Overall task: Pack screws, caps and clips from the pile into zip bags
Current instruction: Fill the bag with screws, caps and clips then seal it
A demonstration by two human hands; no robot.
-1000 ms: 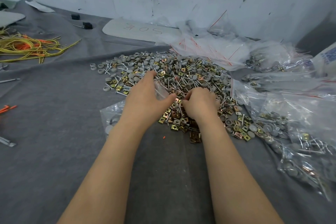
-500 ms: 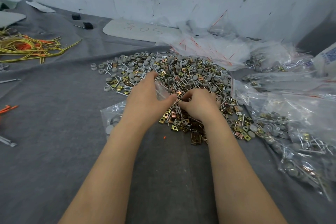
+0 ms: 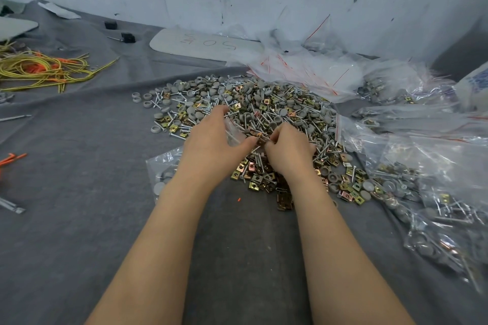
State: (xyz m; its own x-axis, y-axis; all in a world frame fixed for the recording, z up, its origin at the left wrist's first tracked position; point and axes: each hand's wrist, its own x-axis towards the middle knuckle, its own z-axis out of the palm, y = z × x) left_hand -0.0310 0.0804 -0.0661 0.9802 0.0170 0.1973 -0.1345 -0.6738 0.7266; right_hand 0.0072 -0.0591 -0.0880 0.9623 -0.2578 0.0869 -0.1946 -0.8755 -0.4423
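A wide pile (image 3: pixel 266 111) of silver screws, grey round caps and brass-coloured clips lies on the grey cloth in the middle. My left hand (image 3: pixel 214 145) grips the mouth of a clear zip bag (image 3: pixel 165 166), whose body lies flat under my wrist with a few grey caps inside. My right hand (image 3: pixel 287 150) is curled at the near side of the pile, pinching a brass clip (image 3: pixel 260 138) with some screws right at the bag's mouth, next to my left thumb.
Filled zip bags (image 3: pixel 422 192) are heaped on the right, and empty red-striped bags (image 3: pixel 311 71) lie behind the pile. Yellow and orange wires (image 3: pixel 45 71) sit far left. A grey panel marked with writing (image 3: pixel 206 45) lies against the wall, with two small black parts (image 3: pixel 128 37) nearby.
My right hand has lifted off the clips at the near edge and moved up to the bag's mouth with parts pinched in it. My left hand has stayed on the bag.
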